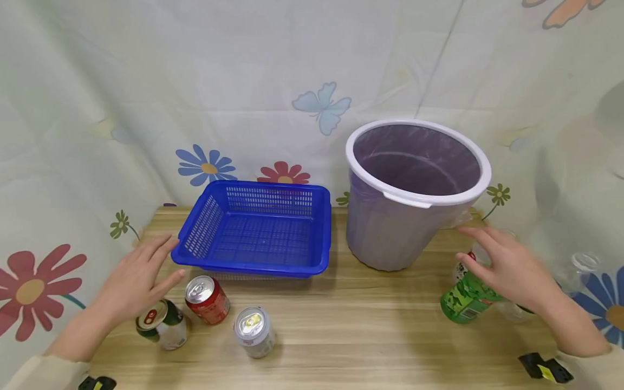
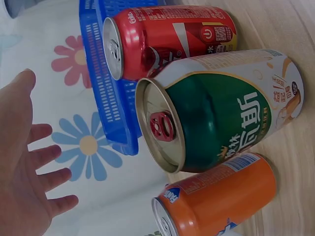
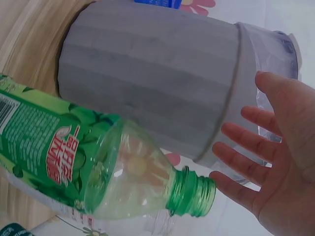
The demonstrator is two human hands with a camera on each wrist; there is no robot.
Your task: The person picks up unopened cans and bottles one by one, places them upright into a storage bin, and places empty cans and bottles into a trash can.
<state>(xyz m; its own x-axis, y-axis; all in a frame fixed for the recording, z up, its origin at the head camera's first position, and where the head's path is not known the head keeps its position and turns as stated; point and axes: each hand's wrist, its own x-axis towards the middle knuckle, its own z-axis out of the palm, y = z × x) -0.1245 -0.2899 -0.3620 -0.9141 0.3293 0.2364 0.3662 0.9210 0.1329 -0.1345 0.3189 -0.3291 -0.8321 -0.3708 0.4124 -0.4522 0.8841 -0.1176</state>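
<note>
Left hand (image 1: 138, 273) is held over the cans, fingers stretched and loosely parted, thumb out, nothing gripped. Right hand (image 1: 512, 268) is held the same way by the green-labelled clear plastic bottle (image 1: 463, 298), fingers spread, nothing gripped; whether the bottle neck is brushed by a fingertip cannot be told.

Four metal cans are placed on the left of the pale wood-grain table (image 1: 351, 336): green-and-white can (image 1: 168, 327) under the left hand, red can (image 1: 209, 303) just beside it, silvery-white can (image 1: 255, 333) nearer the middle, orange can (image 2: 221, 196) (hidden in the head view). All are stood on their bases, probably so that rolling is avoided. The bottle is stood upright at right, probably for the same reason; more clear plastic bottles (image 1: 585, 262) are partly hidden behind the hand.

Blue perforated plastic basket (image 1: 265, 266) and round grey plastic bin (image 1: 390, 227) are set behind, mouths up, seemingly to be kept reachable from above. Bin film liner (image 3: 270, 54) is folded outside, apparently pinned by the white plastic rim ring (image 1: 407, 201)
</note>
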